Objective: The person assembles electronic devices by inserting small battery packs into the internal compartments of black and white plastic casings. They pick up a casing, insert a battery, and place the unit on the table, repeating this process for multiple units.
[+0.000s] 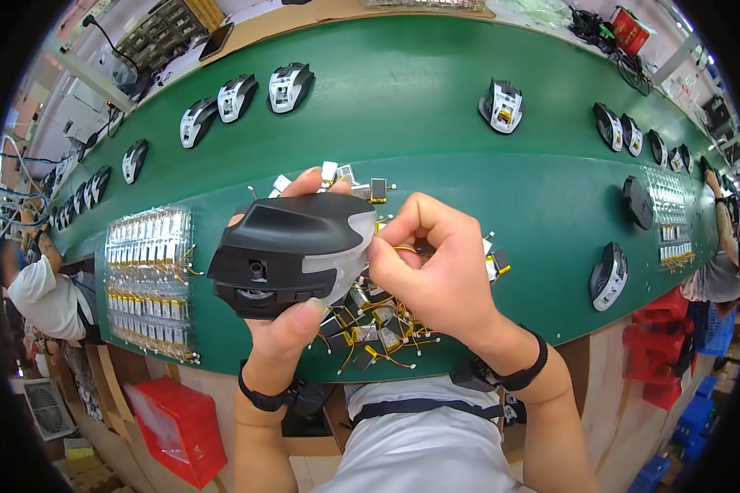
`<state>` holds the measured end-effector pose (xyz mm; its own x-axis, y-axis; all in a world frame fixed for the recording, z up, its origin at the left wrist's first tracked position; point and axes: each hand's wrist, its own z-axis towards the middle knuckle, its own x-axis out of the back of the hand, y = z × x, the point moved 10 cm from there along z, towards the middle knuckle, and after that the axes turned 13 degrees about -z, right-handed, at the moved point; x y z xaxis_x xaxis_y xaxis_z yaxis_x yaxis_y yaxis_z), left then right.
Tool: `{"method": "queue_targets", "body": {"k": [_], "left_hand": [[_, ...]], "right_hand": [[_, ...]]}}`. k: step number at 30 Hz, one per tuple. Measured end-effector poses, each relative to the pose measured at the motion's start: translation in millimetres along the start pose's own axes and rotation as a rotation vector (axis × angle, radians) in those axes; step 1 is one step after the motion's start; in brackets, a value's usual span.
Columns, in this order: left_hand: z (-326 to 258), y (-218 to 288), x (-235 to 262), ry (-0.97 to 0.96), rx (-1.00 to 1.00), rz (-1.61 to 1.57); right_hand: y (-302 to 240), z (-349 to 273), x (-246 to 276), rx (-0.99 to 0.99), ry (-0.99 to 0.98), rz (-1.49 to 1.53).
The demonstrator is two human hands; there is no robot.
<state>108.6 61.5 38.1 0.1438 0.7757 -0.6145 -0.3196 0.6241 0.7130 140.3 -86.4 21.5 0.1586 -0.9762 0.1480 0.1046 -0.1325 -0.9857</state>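
A black computer mouse with grey side panels [292,234] is held up over the bench in my left hand [281,333]. The thumb grips its near side, and the other fingertips wrap over the far side. At the mouse's right end, my right hand [448,267] is closed in a pinch on thin coloured battery wires [404,248]; whatever hangs from them is mostly hidden behind the fingers. Below both hands lies a loose pile of small silver battery packs [366,333] with yellow tape and wires. More packs [345,172] lie just beyond the mouse.
Clear plastic trays of batteries stand left [148,283] and right [672,218] on the green bench [395,99]. Several mice stand along the far side, one [501,107] right of centre. Another mouse [608,277] lies nearer right. Red crates [177,431] sit below; co-workers are at both ends.
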Motion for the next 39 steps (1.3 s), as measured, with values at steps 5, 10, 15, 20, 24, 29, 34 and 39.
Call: {"method": "queue_targets", "body": {"k": [5,10,15,20,24,29,34,39], "left_hand": [[0.5,-3.3,1.6,-0.016,-0.006,-0.033],[1.3,-7.4,3.8,0.000,0.022,-0.038],[1.1,-11.3,2.1,0.008,0.046,-0.049],[1.5,-16.0,2.5,-0.010,0.048,-0.053],[0.7,-16.7,2.0,-0.078,0.060,0.018],[-0.2,-19.6,-2.4,-0.092,0.084,0.038],[5.9,-22.5,1.3,-0.046,0.105,-0.036],[5.8,-24.5,5.8,0.023,0.141,-0.165]], "right_hand": [[-0.5,0.7,0.5,0.044,0.019,-0.013],[-4.0,0.6,3.9,0.139,0.063,-0.102],[0.1,1.7,6.3,0.129,0.063,-0.077],[5.0,1.8,5.7,0.078,0.033,-0.019],[11.8,0.8,3.4,0.031,-0.002,-0.029],[25.3,3.7,-0.6,-0.158,-0.161,0.109],[22.5,8.5,5.7,-0.103,-0.097,0.038],[30.9,11.1,-0.5,-0.155,-0.202,0.236]]}}
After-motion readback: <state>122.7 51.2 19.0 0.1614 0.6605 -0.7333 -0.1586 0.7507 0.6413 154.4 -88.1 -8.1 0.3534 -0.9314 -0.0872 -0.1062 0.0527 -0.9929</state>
